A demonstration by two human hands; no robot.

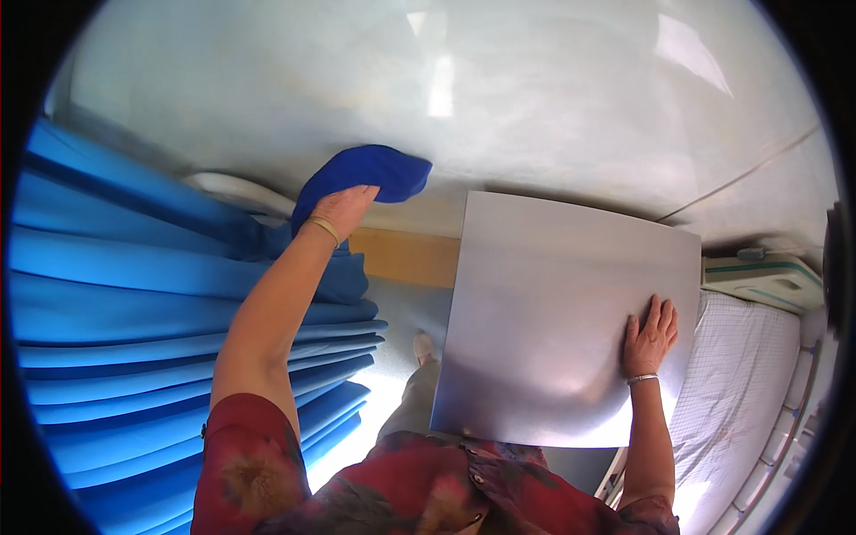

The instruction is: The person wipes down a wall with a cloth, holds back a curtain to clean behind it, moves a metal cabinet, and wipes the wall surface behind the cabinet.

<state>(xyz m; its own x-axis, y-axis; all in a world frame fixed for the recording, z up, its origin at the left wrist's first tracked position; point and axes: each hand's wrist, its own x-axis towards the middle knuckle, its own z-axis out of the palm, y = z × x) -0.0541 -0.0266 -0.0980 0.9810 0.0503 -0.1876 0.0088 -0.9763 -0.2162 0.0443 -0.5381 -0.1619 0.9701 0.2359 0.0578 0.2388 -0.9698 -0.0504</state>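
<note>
My left hand [344, 206], with a tan band at the wrist, grips a dark blue cloth [374, 170]. The cloth spreads out past the fingers at the pale wall [535, 120]; whether all of it touches the wall I cannot tell. On the right, my right hand [652, 341] lies palm down on the smooth silvery top of a cabinet [555, 301], near its right edge. Its fingers are slightly spread and hold nothing. A metal bracelet circles that wrist.
Blue curtains [134, 321] hang in folds along the left, close to my left arm. A bed with a checked sheet [729, 374] and a pale headboard [762, 277] stands right of the cabinet. A cable [739, 175] runs down the wall. My foot [423, 346] shows on the floor.
</note>
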